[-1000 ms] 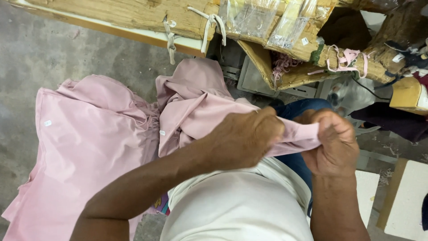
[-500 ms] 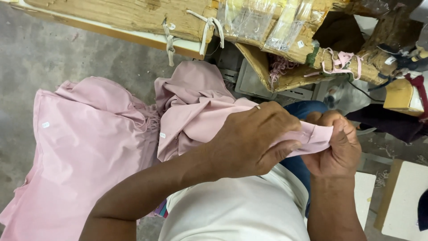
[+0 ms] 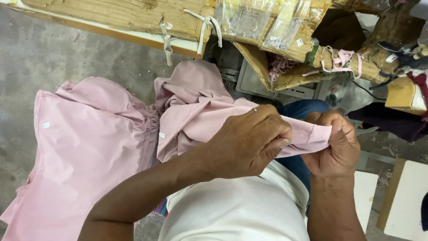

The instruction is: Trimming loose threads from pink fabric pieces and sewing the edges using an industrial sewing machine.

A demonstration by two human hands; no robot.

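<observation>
- Over the last second the left hand (image 3: 249,143) has slid along the pink fabric strip (image 3: 307,136) toward the right hand (image 3: 334,145), and the garment's bulk has shifted little; the work looks like a fine adjustment at the strip's end, not a repositioning
- The left hand is closed over the strip, thumb pressing from below, a ring on one finger
- The right hand is closed on the strip's end, fingers curled over the top
- The strip runs taut between both grips above the lap; the rest of the pink garment (image 3: 89,151) spills left, draped down toward the concrete floor (image 3: 67,58)
- The worn wooden table edge (image 3: 116,18) lies well apart, beyond the hands
</observation>
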